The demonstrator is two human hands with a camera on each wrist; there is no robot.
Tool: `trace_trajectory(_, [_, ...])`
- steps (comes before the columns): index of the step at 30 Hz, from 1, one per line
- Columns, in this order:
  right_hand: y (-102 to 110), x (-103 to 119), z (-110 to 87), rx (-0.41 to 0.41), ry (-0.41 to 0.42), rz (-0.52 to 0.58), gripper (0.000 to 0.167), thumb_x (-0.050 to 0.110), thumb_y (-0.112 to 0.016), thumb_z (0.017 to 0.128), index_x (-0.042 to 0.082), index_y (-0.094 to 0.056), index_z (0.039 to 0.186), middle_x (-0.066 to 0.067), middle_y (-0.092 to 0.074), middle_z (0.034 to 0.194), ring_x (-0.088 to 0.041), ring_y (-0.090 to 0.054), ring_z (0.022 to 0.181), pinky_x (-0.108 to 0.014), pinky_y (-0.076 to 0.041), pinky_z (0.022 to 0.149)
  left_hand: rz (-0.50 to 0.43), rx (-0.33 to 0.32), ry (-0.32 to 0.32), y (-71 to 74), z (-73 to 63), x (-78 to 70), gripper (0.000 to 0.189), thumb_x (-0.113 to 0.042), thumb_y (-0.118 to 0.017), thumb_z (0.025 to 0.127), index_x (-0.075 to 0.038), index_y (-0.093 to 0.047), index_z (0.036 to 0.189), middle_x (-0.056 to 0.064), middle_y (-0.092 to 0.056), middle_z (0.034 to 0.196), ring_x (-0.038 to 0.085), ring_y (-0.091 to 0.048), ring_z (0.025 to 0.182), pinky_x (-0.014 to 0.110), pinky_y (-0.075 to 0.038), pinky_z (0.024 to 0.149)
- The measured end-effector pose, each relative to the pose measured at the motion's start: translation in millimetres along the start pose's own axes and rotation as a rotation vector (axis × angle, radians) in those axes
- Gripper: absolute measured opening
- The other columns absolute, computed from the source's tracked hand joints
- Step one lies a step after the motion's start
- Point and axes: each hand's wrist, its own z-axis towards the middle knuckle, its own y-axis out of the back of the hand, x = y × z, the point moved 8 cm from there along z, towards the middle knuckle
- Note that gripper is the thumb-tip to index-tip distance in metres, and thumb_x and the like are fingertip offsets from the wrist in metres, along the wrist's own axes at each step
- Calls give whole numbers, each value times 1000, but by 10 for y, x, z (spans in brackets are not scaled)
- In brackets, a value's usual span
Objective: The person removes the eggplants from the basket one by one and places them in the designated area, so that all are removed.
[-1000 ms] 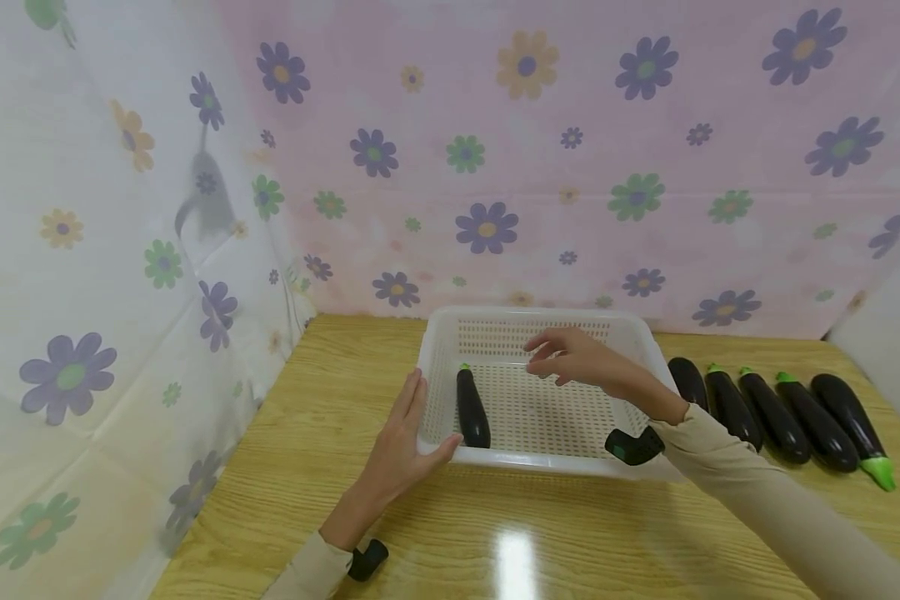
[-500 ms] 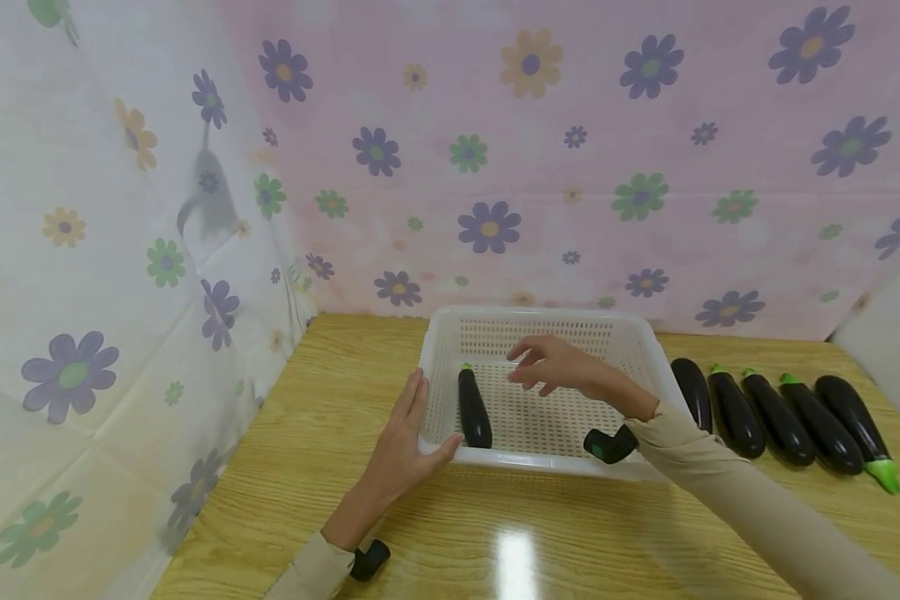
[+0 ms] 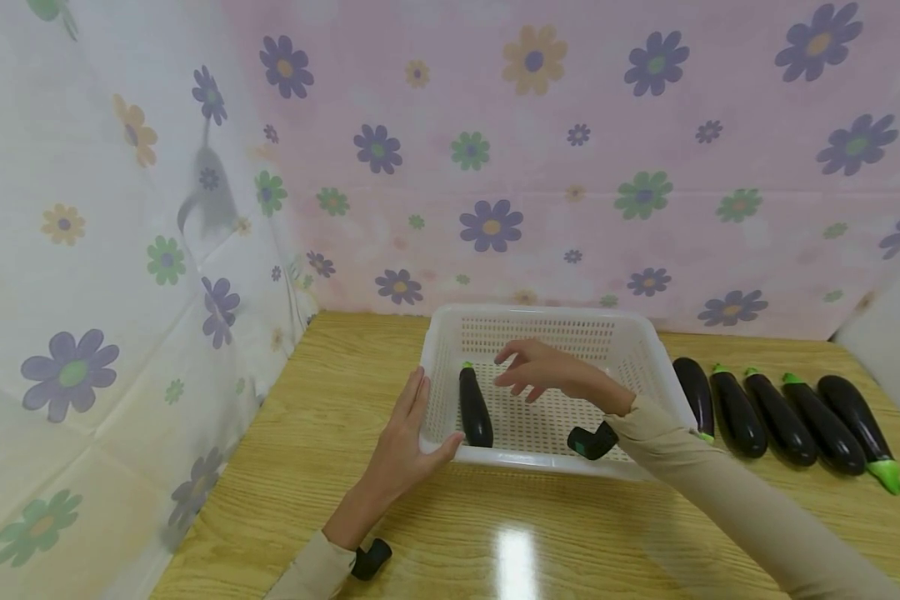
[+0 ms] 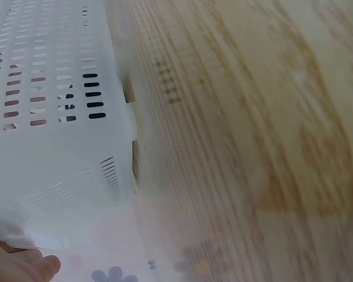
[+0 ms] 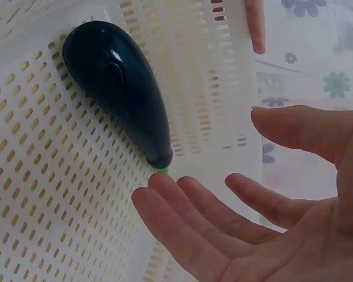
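Note:
A dark eggplant (image 3: 475, 408) with a green stem end lies along the left side inside a white perforated basket (image 3: 540, 461). My left hand (image 3: 401, 442) rests at the basket's front left corner, fingers straight along the outer wall and thumb on the front rim. Part of this hand (image 4: 23, 264) shows by the basket wall in the left wrist view. Above the basket floor, right of the eggplant, my right hand (image 3: 551, 369) hovers with spread, relaxed fingers holding nothing. In the right wrist view, the fingertips come near the stem end of the eggplant (image 5: 120, 88).
Several more eggplants (image 3: 780, 417) lie in a row on the wooden table (image 3: 330, 367), right of the basket. The nearest one is partly hidden by the basket and right sleeve. A flowered cloth (image 3: 420, 183) hangs behind and at the sides.
My right hand has moved left over the basket, closer to the eggplant inside. The left hand stays at the basket's corner, and the eggplant lies where it was.

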Motion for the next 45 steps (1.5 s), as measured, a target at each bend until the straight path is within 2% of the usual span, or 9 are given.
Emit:
trace_trajectory(10, [-129, -52, 146, 31, -81, 38, 53, 22, -67, 87, -4, -47, 129, -21, -58, 112, -42, -60, 99, -47, -54, 73, -13, -3, 1, 2, 9, -7, 90, -55, -57, 87, 7, -28, 145, 17, -20, 154, 28, -25, 139, 49, -35, 103])
trace_trajectory(16, [-219, -92, 277, 36, -126, 36, 52, 21, -69, 86, -3, -47, 127, -16, -61, 111, -39, -62, 95, -44, -55, 68, -9, -12, -7, 2, 6, -10, 91, -59, -54, 87, 8, -29, 144, 18, -21, 154, 29, -26, 139, 50, -35, 102])
trace_trajectory(22, [-355, -140, 363, 45, -194, 0, 69, 22, -70, 84, -2, -32, 136, -17, -54, 111, -38, -65, 85, -44, -56, 62, -5, -16, -17, -21, 4, -4, 91, -61, -51, 88, 8, -29, 144, 17, -20, 154, 28, -25, 139, 50, -36, 102])
trace_trajectory(27, [-445, -240, 468, 42, -241, -30, 79, 24, -73, 82, -1, -24, 139, -18, -56, 102, -35, -66, 74, -43, -55, 58, -10, -17, -14, -25, 3, -8, 90, -59, -52, 88, 7, -29, 144, 17, -20, 154, 28, -25, 139, 50, -37, 100])
trace_trajectory(32, [-505, -304, 554, 37, -233, -31, 78, 24, -75, 79, -3, -27, 135, -18, -58, 93, -32, -64, 69, -42, -55, 56, -17, -19, -20, -18, 3, -11, 90, -59, -52, 88, 8, -29, 144, 18, -21, 154, 29, -27, 138, 50, -39, 98])
trace_trajectory(38, [-522, -291, 585, 19, -216, 3, 70, 18, -76, 77, -5, -32, 127, -19, -54, 98, -33, -63, 68, -42, -55, 54, -7, -11, -4, -11, 0, -12, 89, -56, -54, 88, 7, -29, 144, 17, -20, 154, 28, -26, 139, 49, -38, 99])
trace_trajectory(45, [-433, -207, 526, -11, -193, -24, 64, 17, -76, 77, -4, -40, 125, -17, -54, 101, -33, -61, 73, -42, -55, 55, -22, -14, 2, 1, -9, -12, 87, -50, -59, 87, 8, -28, 145, 17, -19, 155, 29, -25, 139, 50, -39, 98])
